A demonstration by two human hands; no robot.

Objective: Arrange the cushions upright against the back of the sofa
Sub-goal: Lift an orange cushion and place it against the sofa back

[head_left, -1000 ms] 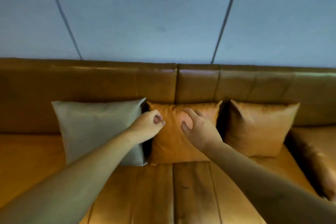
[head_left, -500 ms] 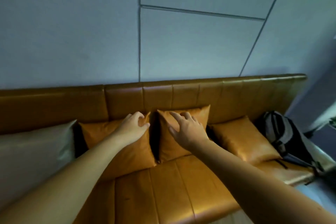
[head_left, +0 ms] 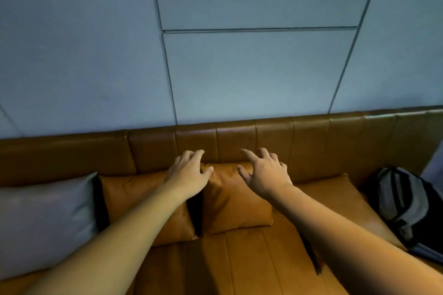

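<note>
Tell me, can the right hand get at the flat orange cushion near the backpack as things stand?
Probably yes. The right hand is open above the middle cushion, and the flat cushion lies just to its right on the seat. Nothing lies on it; the backpack sits beyond it.

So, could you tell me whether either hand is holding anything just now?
Nothing is held: left hand and right hand are open over the middle orange cushion.

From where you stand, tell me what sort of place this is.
Probably a lounge or waiting area: a long tan sofa runs along a panelled wall, with cushions lined up and a backpack left at the end.
</note>
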